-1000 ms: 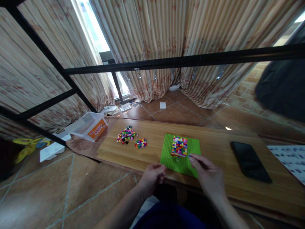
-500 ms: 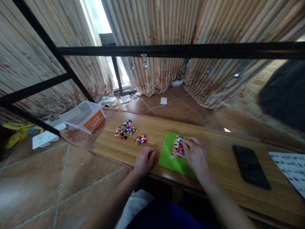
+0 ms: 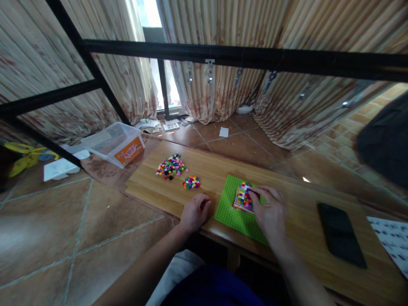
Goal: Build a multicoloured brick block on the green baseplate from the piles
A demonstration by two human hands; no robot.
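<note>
A green studded baseplate [image 3: 228, 204] lies on the wooden table, carrying a block of small multicoloured bricks [image 3: 244, 197]. My right hand [image 3: 270, 208] reaches over the block's right side, thumb and fingers pinched together at its top. Whatever is between those fingertips is too small to make out. Close to the table's front edge, left of the baseplate, my left hand [image 3: 195, 212] rests with curled fingers; what they hold, if anything, is hidden. Beyond it are a small pile of bricks [image 3: 191, 182] and a larger mixed pile [image 3: 172, 166].
A black phone [image 3: 341, 234] and a printed sheet [image 3: 390, 242] lie to the right. At the table's far left stands a clear plastic box [image 3: 111, 142] with an orange label. A black metal frame [image 3: 178, 52] crosses in front of the curtains.
The camera view has shifted slightly. My right hand stays pinched over the brick block, its fingers moved a little across the top. My left hand stays curled in about the same place.
</note>
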